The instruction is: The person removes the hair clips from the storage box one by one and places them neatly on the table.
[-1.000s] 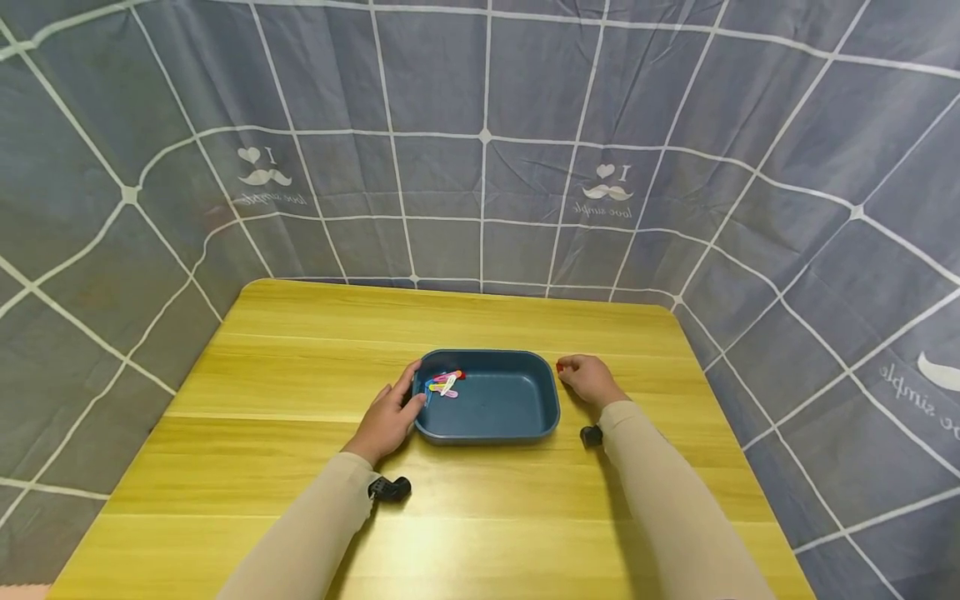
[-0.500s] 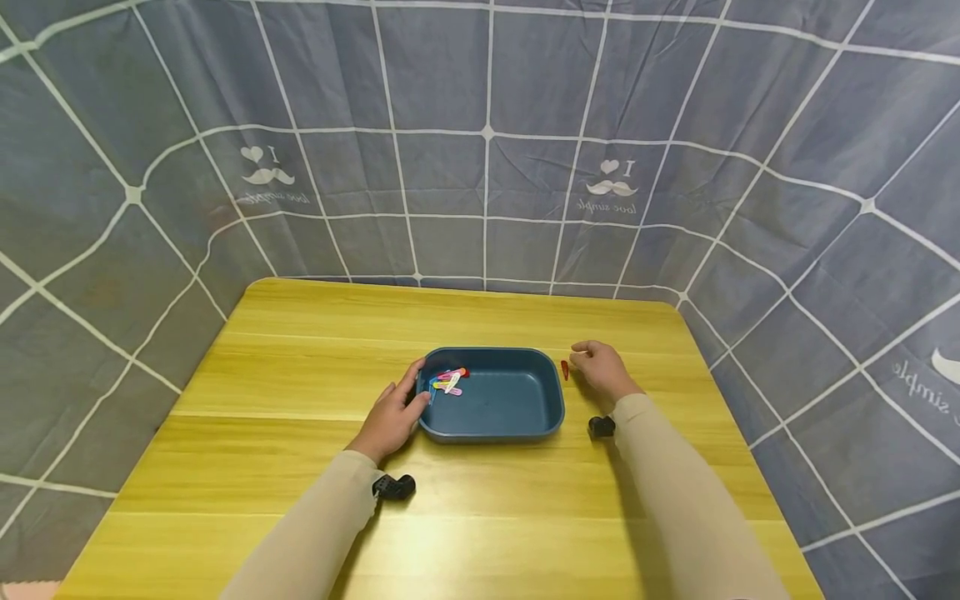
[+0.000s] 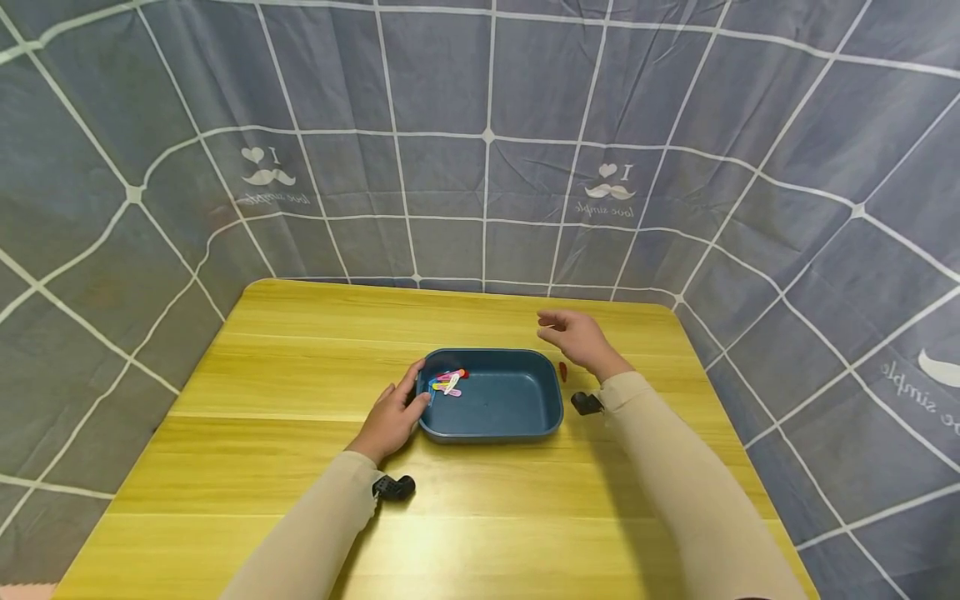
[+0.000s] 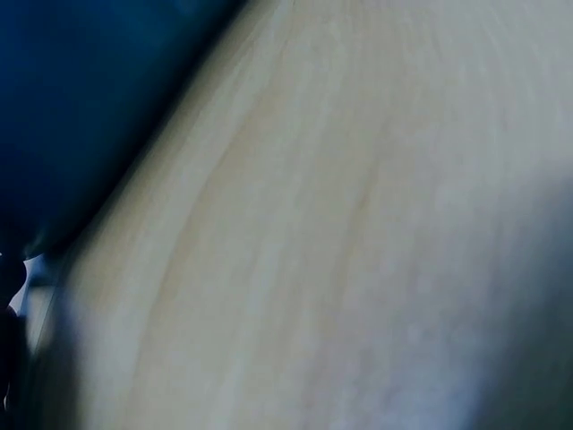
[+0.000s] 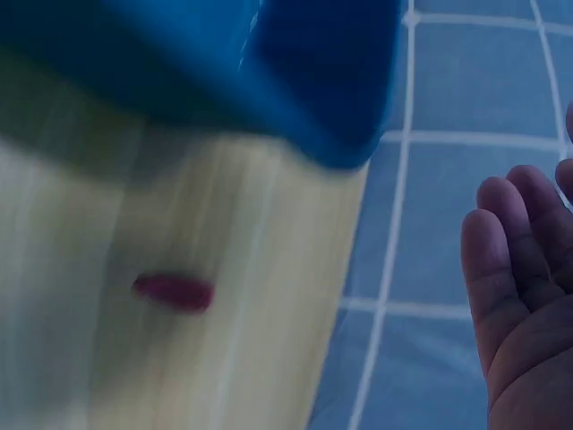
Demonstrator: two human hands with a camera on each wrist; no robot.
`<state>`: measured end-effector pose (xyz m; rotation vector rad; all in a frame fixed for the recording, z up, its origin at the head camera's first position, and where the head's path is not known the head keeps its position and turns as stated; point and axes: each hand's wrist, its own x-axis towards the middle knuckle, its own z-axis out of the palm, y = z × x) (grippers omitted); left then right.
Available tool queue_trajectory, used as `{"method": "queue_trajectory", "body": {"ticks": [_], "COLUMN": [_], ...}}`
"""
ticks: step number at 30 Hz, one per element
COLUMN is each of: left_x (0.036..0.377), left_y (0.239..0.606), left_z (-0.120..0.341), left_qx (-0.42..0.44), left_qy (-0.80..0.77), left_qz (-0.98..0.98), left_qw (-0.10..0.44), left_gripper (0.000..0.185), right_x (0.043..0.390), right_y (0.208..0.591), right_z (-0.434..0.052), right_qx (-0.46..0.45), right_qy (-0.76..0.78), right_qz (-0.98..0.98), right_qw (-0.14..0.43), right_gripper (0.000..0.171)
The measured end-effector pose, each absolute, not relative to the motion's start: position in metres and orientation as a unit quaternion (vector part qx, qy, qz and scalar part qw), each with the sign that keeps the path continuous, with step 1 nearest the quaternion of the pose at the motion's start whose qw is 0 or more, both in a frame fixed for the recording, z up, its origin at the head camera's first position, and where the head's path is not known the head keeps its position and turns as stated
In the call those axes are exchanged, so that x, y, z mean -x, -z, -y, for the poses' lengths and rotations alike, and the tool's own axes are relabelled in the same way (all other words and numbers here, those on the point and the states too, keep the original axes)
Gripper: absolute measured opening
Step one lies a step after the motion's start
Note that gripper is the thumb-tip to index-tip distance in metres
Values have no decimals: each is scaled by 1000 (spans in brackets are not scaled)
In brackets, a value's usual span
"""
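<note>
A dark blue rectangular plastic bin [image 3: 495, 433] sits mid-table in the head view. My left hand [image 3: 386, 423] holds its left end, the thumb over the rim and the fingers along the outside. Several colourful snap hair clips [image 3: 450, 383] lie in a loose pile inside, near that end. On the table just right of the bin is a single red hair clip [image 3: 563, 372], blurred in the right wrist view. My right hand [image 3: 581, 337] is raised past the bin's far right corner, fingers loosely extended and holding nothing.
The wooden table [image 3: 480, 517] carries the bin. A grey curtain [image 3: 442, 175] with white grid lines surrounds its back and sides. A small black camera [image 3: 393, 487] is strapped to the left wrist, another [image 3: 585, 403] to the right.
My right hand has let go of the red clip, leaving it beside the bin, then moved up and toward the far side. The left hand stays on the bin.
</note>
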<state>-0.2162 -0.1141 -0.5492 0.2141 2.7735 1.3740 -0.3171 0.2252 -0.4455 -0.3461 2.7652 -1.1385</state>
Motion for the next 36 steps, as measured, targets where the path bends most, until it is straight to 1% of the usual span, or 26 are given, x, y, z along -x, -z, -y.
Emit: {"method": "queue_trajectory", "body": {"ticks": [5, 12, 17, 25, 36], "left_x": [216, 215, 215, 216, 217], "left_y": [551, 549, 548, 548, 549], "left_z": [114, 113, 112, 113, 114], "left_qx": [-69, -64, -61, -62, -58], "left_qy": [-443, -444, -446, -444, -442], "left_qz": [-893, -894, -892, -893, -895], "left_qw": [22, 27, 29, 28, 29], "left_gripper": [56, 55, 55, 55, 55], "right_x": [311, 308, 306, 303, 304], "right_y": [437, 439, 441, 441, 449], "right_z": [-197, -170, -157, -138, -119], "right_qx": [149, 183, 202, 240, 273], "right_qy": [365, 345, 326, 333, 305], "right_qz": [-914, -914, -917, -901, -899], "right_qw": [93, 111, 111, 141, 154], "right_gripper": [45, 45, 45, 46, 44]}}
